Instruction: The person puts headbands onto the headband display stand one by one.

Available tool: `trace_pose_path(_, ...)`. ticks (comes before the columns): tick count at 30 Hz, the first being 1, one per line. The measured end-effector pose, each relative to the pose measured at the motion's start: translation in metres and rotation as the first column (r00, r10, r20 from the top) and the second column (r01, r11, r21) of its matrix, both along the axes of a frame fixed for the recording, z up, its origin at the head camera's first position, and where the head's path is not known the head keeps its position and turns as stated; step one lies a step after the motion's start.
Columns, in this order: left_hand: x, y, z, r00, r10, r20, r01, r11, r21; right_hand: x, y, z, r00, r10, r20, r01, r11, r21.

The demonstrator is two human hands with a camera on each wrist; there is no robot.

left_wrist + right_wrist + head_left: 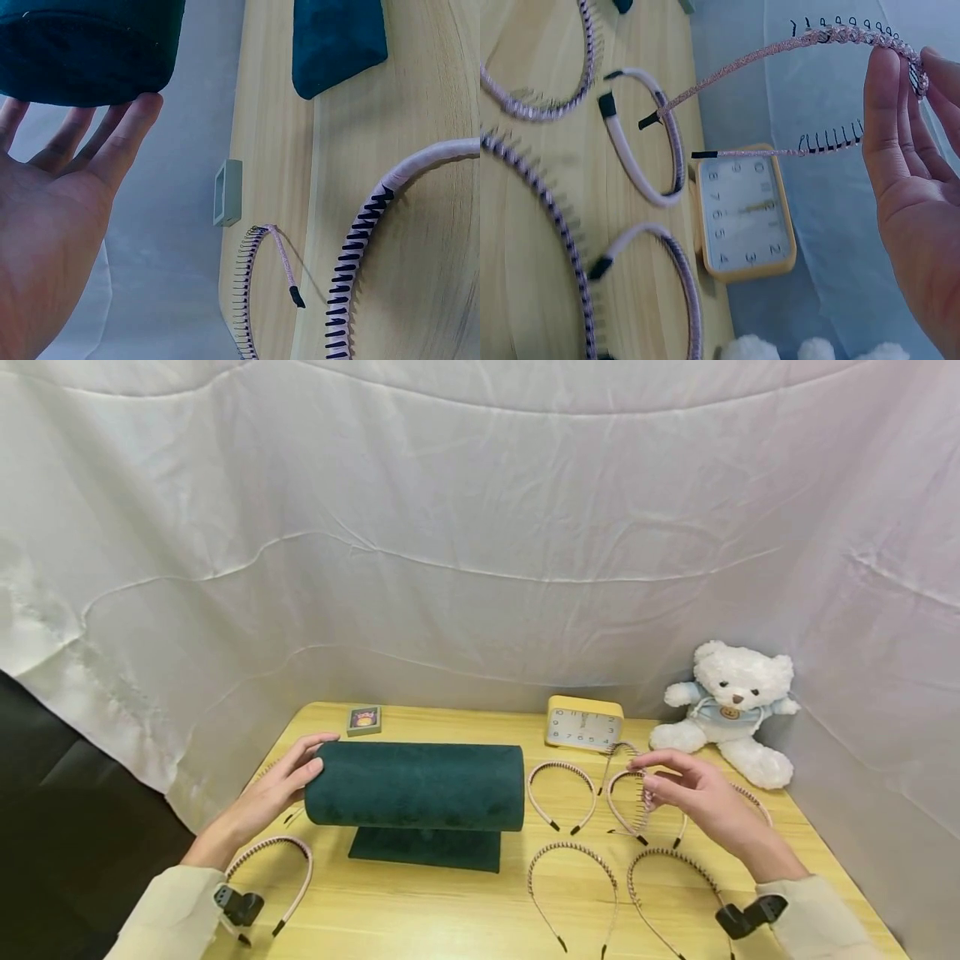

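A dark green velvet roll (416,785) stands raised on a flat base (426,850) of the same cloth. At its left end, my left hand (266,793) touches the roll with fingers extended; the left wrist view shows the fingertips against the end's edge. Up in the air right of the roll, my right hand (708,797) pinches a thin pink headband (840,34) at its curved middle, between thumb and fingers. This headband has a sparkly beaded top and small wire teeth, and its two black-tipped ends point away from the hand.
Several more pink headbands (573,846) lie on the wooden table right of the roll. Another headband (288,841) lies at the left, near my left wrist. At the back are a small framed box (363,720), a yellow clock (585,727) and a white teddy bear (742,681).
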State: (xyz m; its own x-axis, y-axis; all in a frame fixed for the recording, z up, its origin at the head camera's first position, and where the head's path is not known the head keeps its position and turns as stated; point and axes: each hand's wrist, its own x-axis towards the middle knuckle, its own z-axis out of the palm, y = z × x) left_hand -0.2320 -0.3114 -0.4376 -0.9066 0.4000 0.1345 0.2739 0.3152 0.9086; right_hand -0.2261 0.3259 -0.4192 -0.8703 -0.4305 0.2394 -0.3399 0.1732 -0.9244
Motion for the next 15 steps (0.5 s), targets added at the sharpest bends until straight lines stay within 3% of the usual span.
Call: trace_pose_path(15,0.0,0.0,-0.001,1.0,-0.009,-0.006,0.009,1.0,0.021,-0.009,-0.049,0.002,1.0,0.022,-0.017,-0.023,0.998,-0.05)
